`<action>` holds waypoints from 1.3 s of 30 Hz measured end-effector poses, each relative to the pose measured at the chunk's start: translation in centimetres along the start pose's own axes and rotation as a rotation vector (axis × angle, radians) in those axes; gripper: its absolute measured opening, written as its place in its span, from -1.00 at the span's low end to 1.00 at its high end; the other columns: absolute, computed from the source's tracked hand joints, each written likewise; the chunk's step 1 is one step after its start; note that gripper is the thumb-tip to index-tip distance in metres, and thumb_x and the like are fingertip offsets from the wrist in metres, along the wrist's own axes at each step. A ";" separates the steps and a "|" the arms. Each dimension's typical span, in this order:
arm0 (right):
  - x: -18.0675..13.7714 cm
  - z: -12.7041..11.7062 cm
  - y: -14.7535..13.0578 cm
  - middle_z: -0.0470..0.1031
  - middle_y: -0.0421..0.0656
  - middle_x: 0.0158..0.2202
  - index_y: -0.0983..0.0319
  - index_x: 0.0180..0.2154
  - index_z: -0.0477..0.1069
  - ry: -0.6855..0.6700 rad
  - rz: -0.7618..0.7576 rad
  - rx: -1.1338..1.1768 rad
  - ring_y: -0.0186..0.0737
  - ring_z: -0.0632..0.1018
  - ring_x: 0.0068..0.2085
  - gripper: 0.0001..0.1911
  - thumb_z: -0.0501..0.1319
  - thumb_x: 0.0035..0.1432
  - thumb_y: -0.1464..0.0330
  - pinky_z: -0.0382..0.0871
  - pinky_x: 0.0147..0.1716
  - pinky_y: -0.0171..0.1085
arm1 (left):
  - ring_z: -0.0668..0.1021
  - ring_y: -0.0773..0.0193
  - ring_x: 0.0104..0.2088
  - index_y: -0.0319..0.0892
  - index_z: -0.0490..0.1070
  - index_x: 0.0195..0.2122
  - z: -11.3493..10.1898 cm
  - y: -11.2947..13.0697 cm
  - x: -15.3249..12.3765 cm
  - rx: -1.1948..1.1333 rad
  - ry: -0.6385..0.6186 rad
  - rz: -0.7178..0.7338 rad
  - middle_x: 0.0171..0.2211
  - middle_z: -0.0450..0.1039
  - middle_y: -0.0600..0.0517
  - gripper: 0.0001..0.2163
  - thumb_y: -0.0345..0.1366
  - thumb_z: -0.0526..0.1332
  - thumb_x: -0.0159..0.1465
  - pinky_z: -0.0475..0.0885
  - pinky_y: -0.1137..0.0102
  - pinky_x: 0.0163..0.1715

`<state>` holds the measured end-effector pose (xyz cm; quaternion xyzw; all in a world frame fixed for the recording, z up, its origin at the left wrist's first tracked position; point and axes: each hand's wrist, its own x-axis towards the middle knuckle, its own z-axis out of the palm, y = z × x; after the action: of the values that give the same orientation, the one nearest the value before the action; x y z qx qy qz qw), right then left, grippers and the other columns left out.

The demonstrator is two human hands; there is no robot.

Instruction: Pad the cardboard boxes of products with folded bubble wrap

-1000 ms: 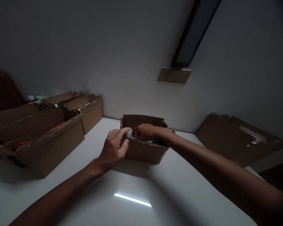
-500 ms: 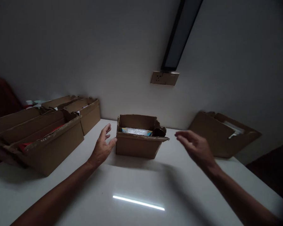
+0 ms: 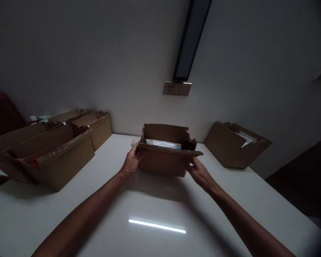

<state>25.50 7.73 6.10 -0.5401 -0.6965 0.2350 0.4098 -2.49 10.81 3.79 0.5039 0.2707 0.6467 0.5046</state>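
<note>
Cardboard box (image 3: 160,163) has left hand (image 3: 131,160) clamped on one end, right hand (image 3: 200,174) seemingly the other.

No text, brand or number can be read on the open-topped brown cardboard box (image 3: 160,161), the shiny whitish package with yellow and blue ends (image 3: 163,144) inside it, or the rectangular wall socket plate (image 3: 177,89); any print is too small or dim.

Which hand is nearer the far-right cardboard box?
Right. The right hand is at the right end of the middle box, toward the far-right box; the left hand is at the middle box's opposite end, farther off.
</note>
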 end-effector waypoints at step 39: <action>-22.1 -13.5 3.8 0.51 0.01 -0.02 0.19 0.08 0.32 0.436 0.384 -0.285 0.09 0.56 -0.10 -0.34 0.15 0.11 -0.11 0.46 -0.09 0.01 | 0.56 0.07 -0.05 -0.18 0.48 -0.03 22.1 -7.1 -5.9 -0.141 -0.289 -0.260 -0.06 0.58 -0.08 -0.41 0.07 0.44 0.00 0.43 0.25 -0.01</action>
<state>40.53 -13.53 3.67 -0.7513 -0.5035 0.0870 0.4177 20.57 4.31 3.08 0.5156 0.2124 0.5144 0.6515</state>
